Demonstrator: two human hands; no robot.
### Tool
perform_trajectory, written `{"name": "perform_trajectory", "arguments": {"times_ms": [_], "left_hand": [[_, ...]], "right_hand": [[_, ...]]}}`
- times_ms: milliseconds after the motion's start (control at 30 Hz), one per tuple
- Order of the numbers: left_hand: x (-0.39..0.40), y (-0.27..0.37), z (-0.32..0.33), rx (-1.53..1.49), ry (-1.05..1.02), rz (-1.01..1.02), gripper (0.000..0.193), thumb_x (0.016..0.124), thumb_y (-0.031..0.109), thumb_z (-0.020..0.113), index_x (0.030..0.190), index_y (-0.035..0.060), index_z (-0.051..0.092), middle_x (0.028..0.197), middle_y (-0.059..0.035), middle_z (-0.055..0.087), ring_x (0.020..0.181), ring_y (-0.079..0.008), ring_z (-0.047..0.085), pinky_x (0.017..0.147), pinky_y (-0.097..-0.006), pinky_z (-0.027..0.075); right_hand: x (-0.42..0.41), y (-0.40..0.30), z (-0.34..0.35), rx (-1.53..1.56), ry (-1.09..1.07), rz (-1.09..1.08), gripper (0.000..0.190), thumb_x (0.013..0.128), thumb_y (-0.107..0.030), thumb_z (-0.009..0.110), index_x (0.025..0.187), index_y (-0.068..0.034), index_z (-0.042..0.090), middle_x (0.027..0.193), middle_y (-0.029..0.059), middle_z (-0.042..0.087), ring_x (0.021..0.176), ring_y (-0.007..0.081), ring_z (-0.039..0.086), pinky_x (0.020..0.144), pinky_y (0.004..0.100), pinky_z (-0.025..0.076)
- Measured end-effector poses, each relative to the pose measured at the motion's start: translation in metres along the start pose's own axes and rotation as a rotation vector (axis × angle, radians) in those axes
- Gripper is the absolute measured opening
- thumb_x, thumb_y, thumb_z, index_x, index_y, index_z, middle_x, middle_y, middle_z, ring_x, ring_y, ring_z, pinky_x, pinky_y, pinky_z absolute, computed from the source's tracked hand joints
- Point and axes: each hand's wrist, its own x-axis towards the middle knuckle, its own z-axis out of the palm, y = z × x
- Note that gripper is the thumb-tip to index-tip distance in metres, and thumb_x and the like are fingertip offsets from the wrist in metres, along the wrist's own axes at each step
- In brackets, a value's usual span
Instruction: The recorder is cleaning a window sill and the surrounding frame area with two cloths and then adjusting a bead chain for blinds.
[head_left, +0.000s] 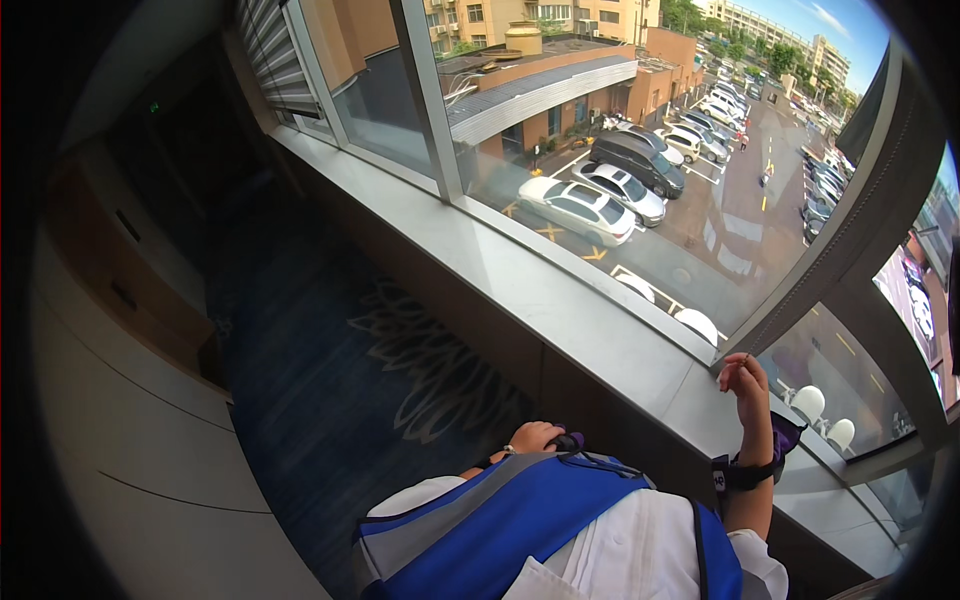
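My right hand (745, 375) is raised at the window corner, its fingers closed on a thin beaded blind chain (780, 309) that runs up along the window frame. A black strap (750, 477) with a purple piece circles that forearm. Low in front of my body, my left hand (534, 436) rests against a small black and purple object (568, 440); whether it grips this object is unclear. A bracelet is on the left wrist. I wear a blue and grey vest (517, 510) over a white shirt.
A pale stone windowsill (517, 289) runs diagonally past me, with metal window frames (431, 105) above it. Dark blue patterned carpet (322, 390) covers the corridor floor. A curved light wall (142, 450) with a wooden door stands left. Parked cars show outside.
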Motion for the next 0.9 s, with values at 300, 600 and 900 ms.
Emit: {"name": "perform_trajectory", "arguments": {"times_ms": [300,600,900], "left_hand": [[-0.005,0.005,-0.009,0.008,0.023,0.005,0.031,0.065,0.012,0.06,0.095,0.0062,0.059,0.083,-0.0112,0.059,0.08,-0.0293,0.056,0.072,-0.0397,0.045],[-0.005,0.002,-0.008,-0.003,0.039,0.028,0.033,0.063,0.013,0.061,0.095,0.0065,0.059,0.083,-0.0092,0.06,0.079,-0.0277,0.057,0.07,-0.0383,0.045],[0.001,0.003,-0.011,-0.027,0.011,0.056,0.033,0.063,0.013,0.061,0.095,0.0058,0.06,0.083,-0.0106,0.06,0.079,-0.0295,0.056,0.07,-0.0396,0.045]], "right_hand": [[0.027,-0.172,0.019,0.412,0.074,-0.5,0.033,0.093,-0.033,0.04,0.105,-0.003,0.047,0.061,-0.0015,0.031,0.05,0.0076,0.027,0.046,0.0216,0.024],[0.016,-0.061,0.024,0.073,0.256,-0.506,0.024,0.095,-0.026,0.038,0.084,-0.006,0.045,0.06,-0.0044,0.031,0.05,0.0054,0.026,0.046,0.0223,0.019],[-0.042,0.084,0.018,-0.536,0.544,-0.258,0.02,0.093,-0.019,0.039,0.082,-0.004,0.046,0.06,-0.0018,0.039,0.053,0.0071,0.035,0.049,0.0219,0.029]]}}
